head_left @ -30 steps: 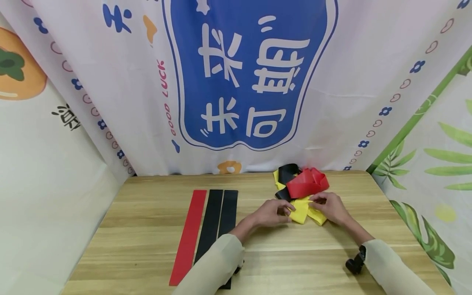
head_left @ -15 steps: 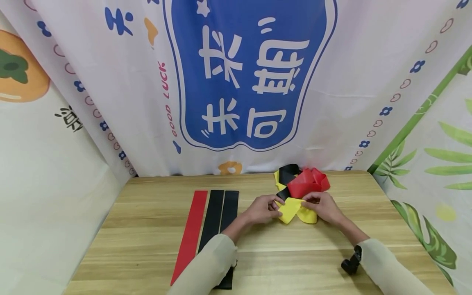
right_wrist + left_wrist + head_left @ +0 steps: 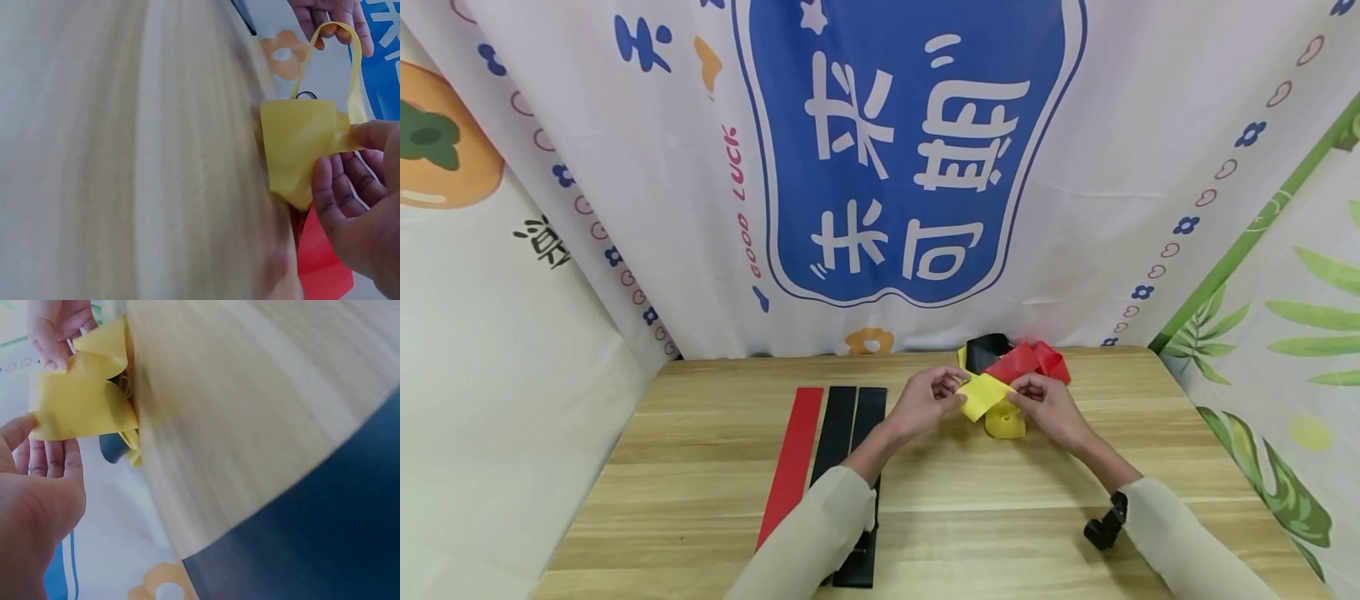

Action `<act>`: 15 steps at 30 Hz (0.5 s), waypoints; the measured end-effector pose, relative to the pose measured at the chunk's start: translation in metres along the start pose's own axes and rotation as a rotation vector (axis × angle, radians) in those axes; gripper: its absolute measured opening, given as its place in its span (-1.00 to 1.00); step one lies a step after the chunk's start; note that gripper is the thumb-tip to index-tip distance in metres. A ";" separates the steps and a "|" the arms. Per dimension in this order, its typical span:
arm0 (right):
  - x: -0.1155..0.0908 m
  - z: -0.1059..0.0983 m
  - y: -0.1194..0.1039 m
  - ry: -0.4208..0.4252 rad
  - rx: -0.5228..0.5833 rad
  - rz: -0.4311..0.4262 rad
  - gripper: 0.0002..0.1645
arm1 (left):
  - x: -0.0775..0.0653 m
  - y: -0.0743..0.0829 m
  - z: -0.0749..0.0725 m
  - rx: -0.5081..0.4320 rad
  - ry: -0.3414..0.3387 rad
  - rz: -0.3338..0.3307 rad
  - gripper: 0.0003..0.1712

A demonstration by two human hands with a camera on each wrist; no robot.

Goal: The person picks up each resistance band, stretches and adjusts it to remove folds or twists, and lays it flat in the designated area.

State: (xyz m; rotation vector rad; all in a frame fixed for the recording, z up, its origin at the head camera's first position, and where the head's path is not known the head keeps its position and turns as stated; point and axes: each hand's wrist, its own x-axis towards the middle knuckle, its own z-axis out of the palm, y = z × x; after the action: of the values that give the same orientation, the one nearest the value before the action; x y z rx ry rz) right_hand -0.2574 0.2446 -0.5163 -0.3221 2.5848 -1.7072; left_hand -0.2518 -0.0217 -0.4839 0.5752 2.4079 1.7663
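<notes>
Left of the left hand [image 3: 921, 404], flat red rubbery strip [image 3: 792, 467] and two flat black rubbery strips [image 3: 838, 425], long axes running near to far. Hands apart: left pinches one side of a wide, folded yellow rubbery band [image 3: 983, 395], right hand [image 3: 1051, 410] pinches the other. Band sits between them, held stretch running left to right, another fold nearer. Just beyond the right hand, crumpled red rubbery band [image 3: 1018, 361]; beside it, crumpled black rubbery band [image 3: 988, 352].
</notes>
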 end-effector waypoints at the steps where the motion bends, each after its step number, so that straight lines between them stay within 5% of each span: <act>1: 0.000 -0.001 -0.002 0.010 0.030 -0.005 -0.78 | 0.001 0.002 0.000 0.001 0.019 0.004 -0.67; 7: 0.003 -0.006 -0.021 0.087 0.213 0.000 -0.68 | 0.007 0.010 0.003 -0.016 0.126 0.058 -0.72; 15: 0.008 -0.010 -0.039 0.136 0.390 -0.030 -0.78 | 0.008 0.029 0.005 -0.064 0.235 0.145 -0.79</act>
State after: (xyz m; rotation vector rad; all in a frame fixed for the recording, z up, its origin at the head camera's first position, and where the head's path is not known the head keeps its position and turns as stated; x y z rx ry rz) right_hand -0.2605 0.2377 -0.4758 -0.2367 2.2610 -2.2562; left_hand -0.2509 -0.0074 -0.4574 0.5778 2.5045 2.0690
